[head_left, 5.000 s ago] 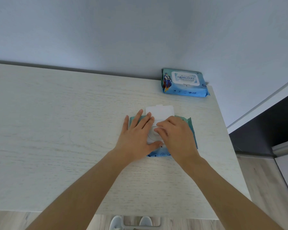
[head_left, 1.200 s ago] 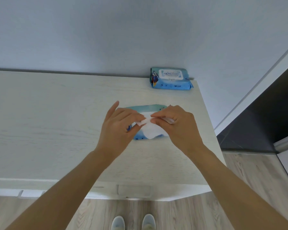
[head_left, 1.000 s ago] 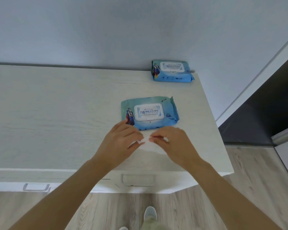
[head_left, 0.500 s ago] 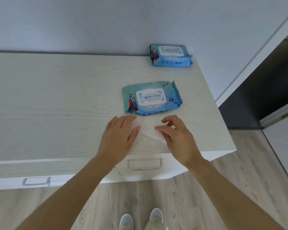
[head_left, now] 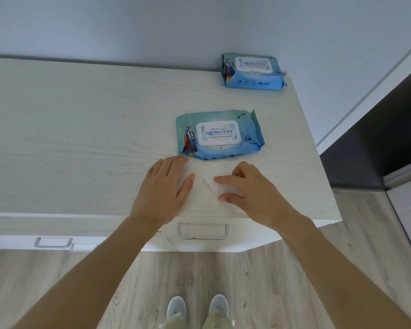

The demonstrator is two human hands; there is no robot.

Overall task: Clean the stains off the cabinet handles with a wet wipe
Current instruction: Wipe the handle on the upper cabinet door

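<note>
A wet wipe [head_left: 205, 186] lies spread on the cabinet top [head_left: 81, 138] at centre frame, near its front edge. The left hand [head_left: 163, 188] presses it flat with straight fingers; the right hand [head_left: 249, 188] rests on it, fingers loosely extended, gripping nothing. Thin and damp, it could cling or bunch when lifted. The stained handle [head_left: 202, 231] sits just below the edge, another handle [head_left: 53, 242] lower left; floor below is open. Two wipe packs [head_left: 220, 135] [head_left: 252, 71] lie beyond.
</note>
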